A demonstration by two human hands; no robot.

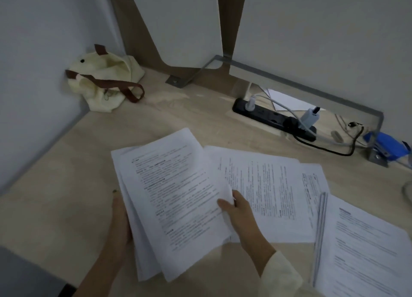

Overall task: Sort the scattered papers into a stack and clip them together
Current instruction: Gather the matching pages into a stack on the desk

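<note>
A loose bundle of printed white sheets (176, 198) is held above the wooden desk (73, 163) at centre. My left hand (119, 225) grips its left edge from below, fingers hidden under the paper. My right hand (239, 216) pinches the right edge of the top sheet, thumb on the printed side. More printed pages (267, 189) lie flat on the desk to the right, overlapping each other. Another thick set of pages (365, 247) lies at the lower right. A blue stapler (389, 146) sits at the far right by the metal bracket.
A cream tote bag (104, 82) with brown straps slumps in the back left corner. A black power strip (274, 118) with plugs and trailing cables runs along the back. A grey metal rail (301, 85) stands behind it, against the wall.
</note>
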